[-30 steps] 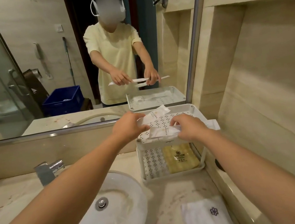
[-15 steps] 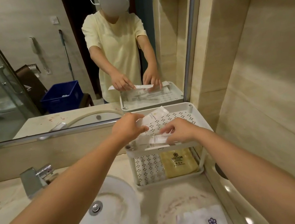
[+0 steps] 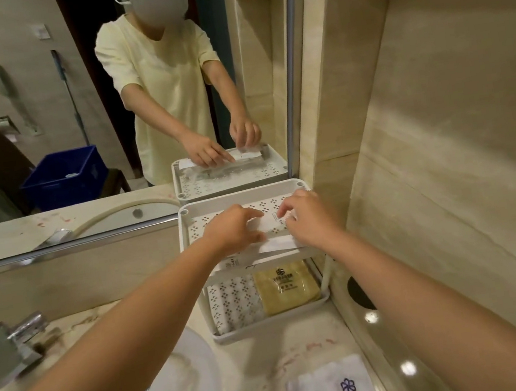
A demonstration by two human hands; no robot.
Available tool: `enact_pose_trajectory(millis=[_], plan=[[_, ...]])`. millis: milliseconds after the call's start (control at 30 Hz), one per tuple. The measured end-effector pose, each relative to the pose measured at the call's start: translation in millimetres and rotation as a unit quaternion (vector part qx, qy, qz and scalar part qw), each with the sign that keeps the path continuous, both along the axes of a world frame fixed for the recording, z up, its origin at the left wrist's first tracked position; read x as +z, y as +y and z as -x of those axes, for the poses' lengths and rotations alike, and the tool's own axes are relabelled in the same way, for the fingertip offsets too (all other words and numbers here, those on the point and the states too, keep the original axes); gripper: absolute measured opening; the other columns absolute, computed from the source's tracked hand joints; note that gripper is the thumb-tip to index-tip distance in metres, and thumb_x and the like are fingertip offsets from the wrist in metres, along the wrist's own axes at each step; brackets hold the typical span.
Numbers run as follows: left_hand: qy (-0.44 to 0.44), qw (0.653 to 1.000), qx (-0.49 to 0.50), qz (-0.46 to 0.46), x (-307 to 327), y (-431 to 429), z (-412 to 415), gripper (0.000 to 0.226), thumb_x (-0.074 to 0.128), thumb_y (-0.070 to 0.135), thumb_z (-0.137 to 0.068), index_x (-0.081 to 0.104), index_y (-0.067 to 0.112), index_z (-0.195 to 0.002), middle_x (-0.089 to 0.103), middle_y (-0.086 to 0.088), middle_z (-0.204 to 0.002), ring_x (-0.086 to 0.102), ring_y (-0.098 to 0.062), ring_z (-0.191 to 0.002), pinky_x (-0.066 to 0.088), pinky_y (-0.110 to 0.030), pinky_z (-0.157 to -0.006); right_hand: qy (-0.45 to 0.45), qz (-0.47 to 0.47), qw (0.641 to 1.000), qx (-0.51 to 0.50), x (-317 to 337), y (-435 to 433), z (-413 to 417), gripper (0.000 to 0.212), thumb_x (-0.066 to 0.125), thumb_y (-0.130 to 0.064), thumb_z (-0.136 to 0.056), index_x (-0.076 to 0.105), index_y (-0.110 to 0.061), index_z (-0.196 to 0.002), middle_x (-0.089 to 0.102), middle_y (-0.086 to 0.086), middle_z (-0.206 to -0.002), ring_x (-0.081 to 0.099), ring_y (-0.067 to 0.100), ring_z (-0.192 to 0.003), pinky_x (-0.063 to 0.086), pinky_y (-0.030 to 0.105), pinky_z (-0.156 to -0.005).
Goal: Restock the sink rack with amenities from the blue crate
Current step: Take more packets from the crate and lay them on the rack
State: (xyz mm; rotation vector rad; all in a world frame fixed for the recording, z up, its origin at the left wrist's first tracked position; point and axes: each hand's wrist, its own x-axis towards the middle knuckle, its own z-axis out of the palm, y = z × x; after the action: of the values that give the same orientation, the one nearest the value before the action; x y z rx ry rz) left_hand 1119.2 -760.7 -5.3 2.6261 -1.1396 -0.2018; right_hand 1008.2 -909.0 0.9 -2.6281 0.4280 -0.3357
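A white two-tier perforated rack (image 3: 186, 212) stands on the counter against the mirror, right of the sink. Flat white amenity packets (image 3: 272, 222) lie on its top shelf, some overhanging the front edge. My left hand (image 3: 233, 230) pinches the left end of the top packet between thumb and fingers. At the packet's right end, my right hand (image 3: 308, 218) grips with curled fingers. A yellow packet (image 3: 284, 286) lies on the lower shelf. The blue crate (image 3: 65, 177) shows only in the mirror, behind me on a stool.
The white basin (image 3: 190, 380) and chrome tap (image 3: 9, 346) are at the lower left. A folded white towel with a purple emblem (image 3: 335, 386) lies on the counter in front of the rack. A tiled wall and ledge close off the right side.
Both hands have lowered the packets onto the rack's top shelf and moved closer together. The camera has moved closer and tilted down.
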Motion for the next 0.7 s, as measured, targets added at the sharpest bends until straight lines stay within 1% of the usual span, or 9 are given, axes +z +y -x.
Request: enact_pose_trajectory(millis=[67, 167, 233, 267, 367, 433, 500, 600, 700], plan=[[0.011, 1.0, -0.012, 0.007, -2.7, -6.3, 1.1, 0.06, 0.071, 0.047, -0.082, 0.054, 0.03, -0.137, 0.059, -0.001, -0.126, 0.057, -0.022, -0.112, 0.047, -0.032, -0.088, 0.032, 0.035, 0.999, 0.008, -6.6, -1.8, -1.4, 0.03, 0.049, -0.014, -0.094, 0.068, -0.03, -0.11, 0.057, -0.004, -0.124, 0.044, 0.018, -0.122, 0.044, 0.04, -0.098], [0.059, 0.997, -0.031, 0.029, -6.0, -10.3, 1.1, 0.056, 0.067, 0.042, -0.089, 0.054, 0.019, -0.138, 0.064, -0.004, -0.122, 0.06, -0.023, -0.11, 0.046, -0.032, -0.088, 0.088, 0.057, 0.994, 0.018, -19.2, -4.9, -5.8, 0.037, 0.045, -0.018, -0.097, 0.065, -0.033, -0.125, 0.058, -0.004, -0.132, 0.05, 0.021, -0.122, 0.045, 0.038, -0.097], [0.088, 0.995, -0.025, 0.034, -8.7, -7.8, -0.9, 0.047, 0.057, 0.034, -0.096, 0.053, 0.015, -0.139, 0.067, -0.004, -0.117, 0.063, -0.022, -0.106, 0.048, -0.032, -0.089, 0.124, 0.039, 0.992, 0.01, -25.7, -6.6, -7.8, 0.041, 0.044, -0.016, -0.096, 0.064, -0.036, -0.126, 0.06, -0.004, -0.132, 0.053, 0.024, -0.12, 0.047, 0.038, -0.095], [0.088, 0.995, -0.017, 0.032, -10.3, -5.5, -2.3, 0.042, 0.054, 0.029, -0.098, 0.053, 0.015, -0.138, 0.067, -0.004, -0.118, 0.062, -0.021, -0.107, 0.048, -0.031, -0.09, 0.13, 0.023, 0.991, 0.007, -27.5, -6.8, -8.1, 0.042, 0.043, -0.015, -0.096, 0.064, -0.036, -0.125, 0.061, -0.004, -0.131, 0.055, 0.025, -0.118, 0.048, 0.039, -0.095], [0.061, 0.998, 0.014, 0.022, -15.4, 1.6, -4.9, 0.035, 0.05, 0.022, -0.099, 0.059, 0.019, -0.132, 0.065, -0.002, -0.125, 0.061, -0.02, -0.111, 0.048, -0.032, -0.094, 0.109, -0.004, 0.994, 0.01, -28.7, -4.8, -9.2, 0.036, 0.044, -0.019, -0.097, 0.068, -0.031, -0.122, 0.062, -0.006, -0.131, 0.055, 0.023, -0.12, 0.047, 0.038, -0.099], [0.047, 0.998, 0.032, 0.014, -18.7, 4.1, -5.8, 0.033, 0.049, 0.022, -0.098, 0.061, 0.023, -0.129, 0.065, -0.001, -0.126, 0.06, -0.021, -0.112, 0.05, -0.036, -0.095, 0.101, 0.004, 0.995, 0.017, -28.3, -1.1, -10.4, 0.034, 0.042, -0.02, -0.098, 0.071, -0.023, -0.117, 0.062, -0.002, -0.13, 0.054, 0.026, -0.12, 0.041, 0.04, -0.105], [0.036, 0.998, 0.05, 0.006, -21.1, 6.1, -4.9, 0.031, 0.049, 0.024, -0.097, 0.062, 0.026, -0.125, 0.064, -0.002, -0.125, 0.06, -0.022, -0.112, 0.051, -0.04, -0.093, 0.118, 0.022, 0.992, 0.034, -30.1, 3.7, -12.4, 0.034, 0.038, -0.02, -0.099, 0.069, -0.018, -0.114, 0.062, 0.002, -0.126, 0.052, 0.027, -0.118, 0.031, 0.045, -0.111], [0.042, 0.997, 0.065, 0.007, -23.4, 7.6, -2.4, 0.029, 0.053, 0.02, -0.095, 0.064, 0.023, -0.121, 0.064, -0.004, -0.123, 0.06, -0.023, -0.11, 0.052, -0.039, -0.092, 0.137, 0.018, 0.989, 0.047, -33.0, 9.6, -13.9, 0.037, 0.033, -0.018, -0.1, 0.062, -0.024, -0.123, 0.058, -0.001, -0.132, 0.047, 0.024, -0.125, 0.018, 0.051, -0.117], [0.056, 0.997, 0.062, 0.005, -22.9, 7.5, -0.1, 0.03, 0.055, 0.018, -0.094, 0.065, 0.022, -0.122, 0.065, -0.002, -0.123, 0.061, -0.021, -0.109, 0.052, -0.035, -0.09, 0.131, 0.008, 0.991, 0.036, -32.5, 9.5, -11.9, 0.039, 0.034, -0.018, -0.1, 0.057, -0.028, -0.13, 0.055, -0.002, -0.138, 0.045, 0.022, -0.13, 0.015, 0.05, -0.118]])
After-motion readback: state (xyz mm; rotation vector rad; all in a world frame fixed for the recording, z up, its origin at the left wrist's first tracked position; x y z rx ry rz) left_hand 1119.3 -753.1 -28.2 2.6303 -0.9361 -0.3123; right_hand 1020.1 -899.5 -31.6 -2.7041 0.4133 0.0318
